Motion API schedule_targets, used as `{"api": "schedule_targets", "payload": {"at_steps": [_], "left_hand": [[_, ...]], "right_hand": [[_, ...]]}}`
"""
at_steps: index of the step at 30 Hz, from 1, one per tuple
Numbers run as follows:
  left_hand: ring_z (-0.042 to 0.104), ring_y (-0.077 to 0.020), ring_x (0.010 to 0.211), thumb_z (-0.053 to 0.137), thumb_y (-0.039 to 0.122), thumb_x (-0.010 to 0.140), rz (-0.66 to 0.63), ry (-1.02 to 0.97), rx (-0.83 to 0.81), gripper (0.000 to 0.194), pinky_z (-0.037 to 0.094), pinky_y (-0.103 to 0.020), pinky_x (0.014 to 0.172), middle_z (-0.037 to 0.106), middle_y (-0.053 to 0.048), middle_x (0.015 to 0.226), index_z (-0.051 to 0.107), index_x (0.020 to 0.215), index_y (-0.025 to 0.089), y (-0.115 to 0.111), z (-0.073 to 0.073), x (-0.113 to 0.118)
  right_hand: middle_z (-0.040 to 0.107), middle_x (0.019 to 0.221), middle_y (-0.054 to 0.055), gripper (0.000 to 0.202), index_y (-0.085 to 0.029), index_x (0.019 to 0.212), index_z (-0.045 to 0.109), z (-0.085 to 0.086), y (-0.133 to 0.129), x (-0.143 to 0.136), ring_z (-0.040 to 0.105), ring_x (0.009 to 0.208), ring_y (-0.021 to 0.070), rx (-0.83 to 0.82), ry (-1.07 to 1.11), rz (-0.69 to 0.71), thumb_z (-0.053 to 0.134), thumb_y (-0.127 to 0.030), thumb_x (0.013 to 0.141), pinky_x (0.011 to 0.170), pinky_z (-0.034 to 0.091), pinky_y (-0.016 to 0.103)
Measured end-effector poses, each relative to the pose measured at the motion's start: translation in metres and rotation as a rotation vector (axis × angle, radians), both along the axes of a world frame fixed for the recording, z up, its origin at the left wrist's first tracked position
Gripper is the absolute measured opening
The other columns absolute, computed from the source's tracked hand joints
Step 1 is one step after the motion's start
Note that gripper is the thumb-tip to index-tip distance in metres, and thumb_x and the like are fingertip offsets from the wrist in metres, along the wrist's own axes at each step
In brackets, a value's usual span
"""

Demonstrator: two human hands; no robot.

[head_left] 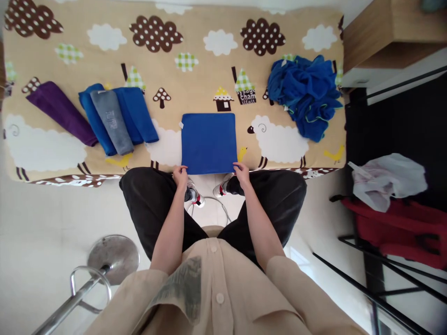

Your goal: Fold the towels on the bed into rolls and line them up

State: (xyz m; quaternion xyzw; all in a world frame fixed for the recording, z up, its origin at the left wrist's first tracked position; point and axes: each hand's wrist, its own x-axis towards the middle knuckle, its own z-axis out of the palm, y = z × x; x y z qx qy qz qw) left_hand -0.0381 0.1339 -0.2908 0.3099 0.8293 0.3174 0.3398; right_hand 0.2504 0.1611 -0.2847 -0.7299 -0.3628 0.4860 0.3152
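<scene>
A flat blue cloth (208,143) lies spread in a near-square at the front edge of the patterned bed cover (195,88), a small white tag at its upper left corner. My left hand (180,177) pinches its near left corner. The near right corner is held between the fingers of my right hand (241,174). To the left rest a rolled purple cloth (63,113), a grey folded cloth (112,122) and blue folded cloths (137,114). A crumpled heap of blue cloths (303,90) sits at the right.
A metal stool base (113,259) stands on the floor at the lower left. At the right are a wooden cabinet (370,35), a white plastic bag (389,180), a red bag (401,228) and black metal rails (370,294). My knees touch the bed's front edge.
</scene>
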Motion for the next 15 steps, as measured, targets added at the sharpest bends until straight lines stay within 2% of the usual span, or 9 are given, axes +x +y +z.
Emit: {"api": "schedule_targets", "payload": {"at_steps": [3, 5, 7, 10, 13, 15], "left_hand": [[0.066, -0.0216, 0.081, 0.061, 0.024, 0.083, -0.029, -0.055, -0.032, 0.028, 0.054, -0.035, 0.088, 0.065, -0.003, 0.08, 0.076, 0.105, 0.019, 0.001, -0.003, -0.001], [0.066, -0.0225, 0.087, 0.073, 0.023, 0.074, -0.122, -0.067, -0.007, 0.046, 0.055, -0.036, 0.092, 0.067, -0.005, 0.091, 0.074, 0.12, 0.017, 0.006, -0.005, -0.004], [0.065, -0.0252, 0.098, 0.077, 0.016, 0.067, -0.257, -0.027, 0.061, 0.062, 0.053, -0.04, 0.099, 0.067, -0.008, 0.105, 0.071, 0.128, 0.016, 0.009, -0.006, -0.009], [0.063, -0.0287, 0.107, 0.066, 0.004, 0.067, -0.372, 0.064, 0.134, 0.056, 0.05, -0.044, 0.107, 0.065, -0.01, 0.105, 0.075, 0.12, 0.016, 0.013, -0.007, -0.018], [0.063, -0.0279, 0.104, 0.057, 0.001, 0.068, -0.324, 0.06, 0.152, 0.044, 0.053, -0.045, 0.103, 0.061, -0.01, 0.098, 0.08, 0.103, 0.017, 0.018, -0.01, -0.027], [0.062, -0.0272, 0.11, 0.059, 0.004, 0.068, -0.281, 0.031, 0.179, 0.038, 0.056, -0.042, 0.1, 0.06, -0.011, 0.108, 0.079, 0.097, 0.018, 0.022, -0.011, -0.032]], "right_hand": [[0.075, 0.097, 0.007, 0.062, -0.015, 0.124, 0.071, -0.002, -0.01, 0.006, 0.068, 0.087, 0.0219, 0.058, 0.055, 0.08, 0.081, -0.041, 0.068, 0.084, 0.06, 0.037], [0.077, 0.102, 0.009, 0.07, -0.013, 0.126, 0.072, -0.006, -0.009, 0.01, 0.07, 0.088, 0.0235, 0.089, 0.003, 0.137, 0.086, -0.032, 0.06, 0.088, 0.06, 0.04], [0.077, 0.105, 0.01, 0.056, -0.013, 0.117, 0.076, -0.011, -0.005, 0.014, 0.071, 0.091, 0.0249, 0.123, -0.104, 0.162, 0.081, -0.025, 0.062, 0.092, 0.059, 0.041], [0.077, 0.107, 0.011, 0.035, -0.015, 0.103, 0.079, -0.013, 0.002, 0.017, 0.071, 0.1, 0.0247, 0.183, -0.258, 0.215, 0.065, -0.017, 0.071, 0.1, 0.057, 0.04], [0.073, 0.113, 0.013, 0.034, -0.014, 0.098, 0.08, -0.01, 0.008, 0.016, 0.07, 0.106, 0.0231, 0.232, -0.377, 0.24, 0.056, -0.012, 0.074, 0.103, 0.055, 0.038], [0.068, 0.126, 0.016, 0.03, -0.014, 0.095, 0.079, -0.008, 0.012, 0.013, 0.067, 0.116, 0.0234, 0.268, -0.414, 0.209, 0.057, -0.013, 0.075, 0.106, 0.054, 0.037]]}}
